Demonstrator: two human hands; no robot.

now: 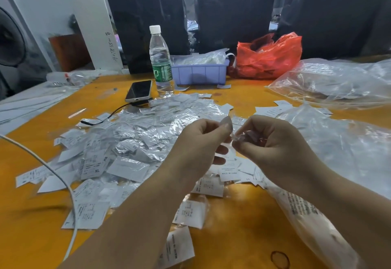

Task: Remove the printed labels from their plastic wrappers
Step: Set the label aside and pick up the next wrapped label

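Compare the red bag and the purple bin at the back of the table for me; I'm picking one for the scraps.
The red bag is soft, crumpled plastic film; the purple bin is a rigid, ribbed tray. The bag's top is bunched so its contents are hard to see; the bin is open-topped and heaped with clear-wrapped labels. The bag stands taller than the bin. Both sit side by side on the orange table.

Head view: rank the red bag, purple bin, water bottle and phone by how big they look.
1. red bag
2. purple bin
3. water bottle, taller than the bin but narrower, so this pair is close
4. phone, clearly smallest
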